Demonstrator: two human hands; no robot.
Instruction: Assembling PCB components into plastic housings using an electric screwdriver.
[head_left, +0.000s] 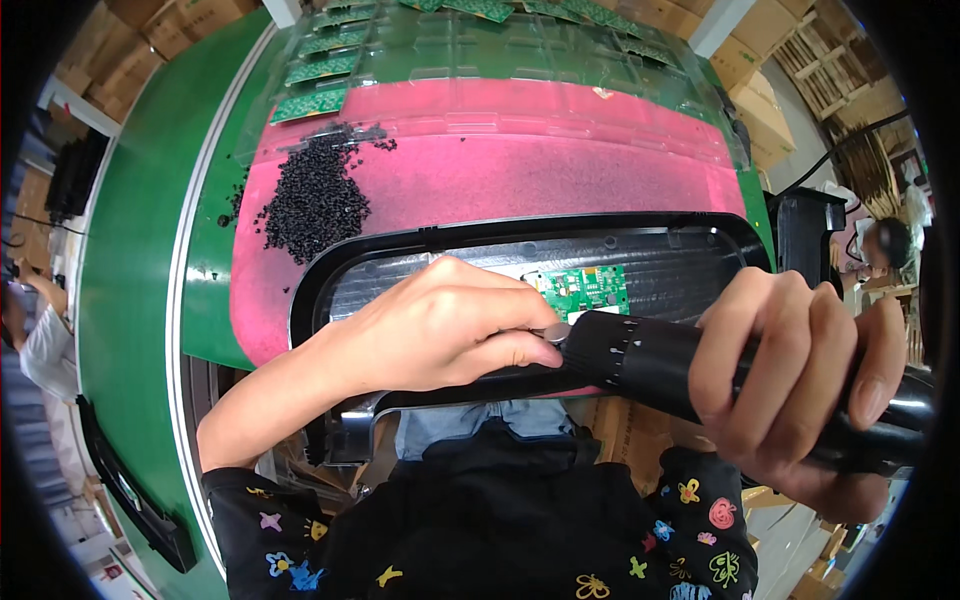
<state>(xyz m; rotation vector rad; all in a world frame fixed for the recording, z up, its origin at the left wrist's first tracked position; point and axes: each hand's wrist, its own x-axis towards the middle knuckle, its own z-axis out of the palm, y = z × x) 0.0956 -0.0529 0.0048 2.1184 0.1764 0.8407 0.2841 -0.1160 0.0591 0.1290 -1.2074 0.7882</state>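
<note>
My right hand (790, 380) wraps round a thick black electric screwdriver (650, 362), which lies almost level with its nose toward the left. At that nose, my left hand (470, 325) pinches a small metal piece (557, 333) between thumb and forefinger; whether it is the bit or a screw on it I cannot tell. Behind both hands is a black plastic housing (470, 232), shaped like a shallow tray. A green circuit board (590, 288) sits inside it, its near part covered by the screwdriver and my left hand.
Black screws (315, 195) lie heaped on a pink mat (560, 175). Clear plastic trays (480, 60) with green boards (310, 104) stand at the back. Another black housing (135, 500) lies on the green bench (140, 300). People work at far left and right.
</note>
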